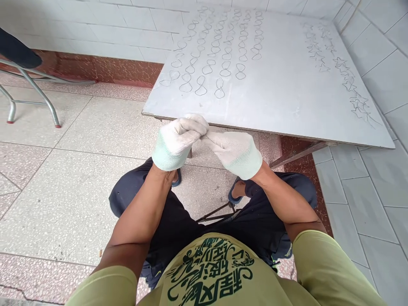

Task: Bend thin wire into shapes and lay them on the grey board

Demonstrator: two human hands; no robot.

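Head view: at far left, a metal-legged seat [47,101] stands on a speckled floor [73,191] of pale and pinkish slabs, with a white-tiled wall [134,21] behind. Rightward, a smooth pale-grey bench [283,80] stretches to grey tiling [382,178]. Just at the bench's front edge, the left hand [181,135] is curled closed, fingers bent inward; the right hand [234,151] points leftward, fingers drawn together, its tips meeting the left's. Whether anything is pinched between them, I cannot tell. Both wear white knit gloves with mint-green cuffs. Thin, looping wire figure-eights [225,69] lie in rows on the bench's left part; spiky wire stars [346,76] lie toward its right edge.
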